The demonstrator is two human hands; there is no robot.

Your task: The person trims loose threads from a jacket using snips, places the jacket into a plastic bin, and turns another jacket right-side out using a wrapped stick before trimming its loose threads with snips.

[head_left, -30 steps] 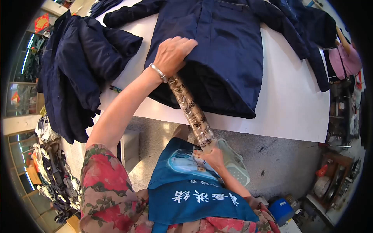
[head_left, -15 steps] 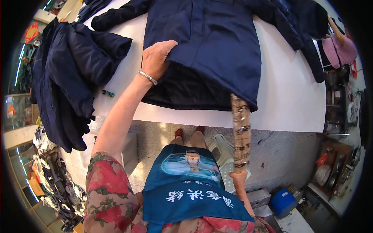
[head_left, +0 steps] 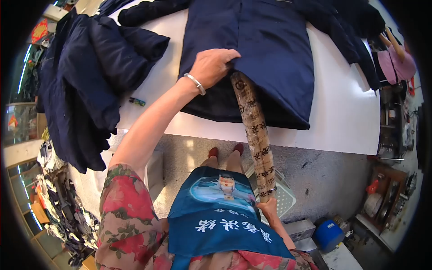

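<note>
A navy padded coat (head_left: 274, 58) lies on the white table, its lower edge toward me and its dark quilted lining showing. My left hand (head_left: 211, 67), with a silver bangle at the wrist, grips the coat's hem and lifts it. My right hand (head_left: 269, 209), low beside my apron, is closed round the near end of a long stick wrapped in brown tape with dark printed characters (head_left: 256, 135). The stick's far end reaches up to the raised hem, just below my left fingers. Whether it touches the coat I cannot tell.
Another navy coat (head_left: 81, 76) is heaped at the table's left, beside a small green item (head_left: 137, 101). A pale plastic stool (head_left: 284, 198) stands below the white tabletop (head_left: 344, 121). A blue container (head_left: 328, 235) sits lower right. Another person's pink clothing (head_left: 396, 65) shows far right.
My left hand has moved right along the hem, lifting it. The stick's far end has swung left and up to near that hand; my right hand has shifted slightly left.
</note>
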